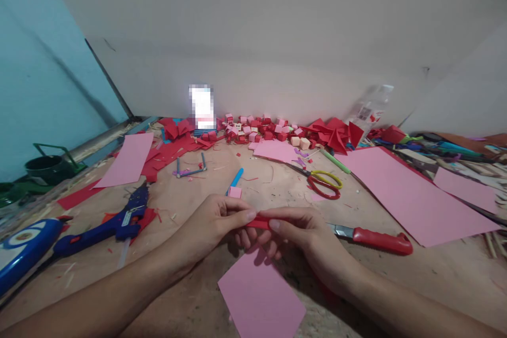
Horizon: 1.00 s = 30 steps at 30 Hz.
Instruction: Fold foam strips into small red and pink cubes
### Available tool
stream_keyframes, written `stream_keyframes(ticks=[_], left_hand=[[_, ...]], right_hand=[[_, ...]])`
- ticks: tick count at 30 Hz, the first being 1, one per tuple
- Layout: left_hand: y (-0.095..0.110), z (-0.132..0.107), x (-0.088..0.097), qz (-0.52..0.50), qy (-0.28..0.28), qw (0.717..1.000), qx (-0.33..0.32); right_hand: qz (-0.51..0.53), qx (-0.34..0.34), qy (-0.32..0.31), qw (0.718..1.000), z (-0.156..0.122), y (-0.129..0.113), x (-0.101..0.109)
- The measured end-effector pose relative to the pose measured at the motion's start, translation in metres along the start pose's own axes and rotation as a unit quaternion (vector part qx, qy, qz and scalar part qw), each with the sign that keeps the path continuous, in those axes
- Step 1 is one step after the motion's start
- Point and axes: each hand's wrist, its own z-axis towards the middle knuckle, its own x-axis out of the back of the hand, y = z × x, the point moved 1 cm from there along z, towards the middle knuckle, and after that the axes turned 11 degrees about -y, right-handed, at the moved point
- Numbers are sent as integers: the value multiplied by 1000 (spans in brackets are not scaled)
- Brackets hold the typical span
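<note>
Between both hands is a narrow strip of red paper (pixel 259 223), pinched at its ends. My left hand (pixel 227 219) grips the left end with thumb and fingers, and my right hand (pixel 295 229) grips the right end the same way. Below them a pink paper sheet (pixel 261 296) lies on the table. Just beyond my left hand sits a small pink paper cube (pixel 235 192) beside a blue stick-like tool (pixel 236 179). A red-handled knife (pixel 382 240) lies right of my right hand, its blade partly hidden.
Scissors (pixel 325 184) lie beyond my right hand. A blue glue gun (pixel 122 219) is at left. Many small paper cubes (pixel 269 129) are heaped against the wall, near a clear bottle (pixel 370 111) and a lit screen (pixel 203 107). Large pink sheets (pixel 415 195) cover the right side.
</note>
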Motion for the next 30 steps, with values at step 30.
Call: stream_keyframes(ticks=[30], left_hand=[[-2,0,2,106,11,994,21]], right_hand=[[-74,-6,10,997,3,0,3]])
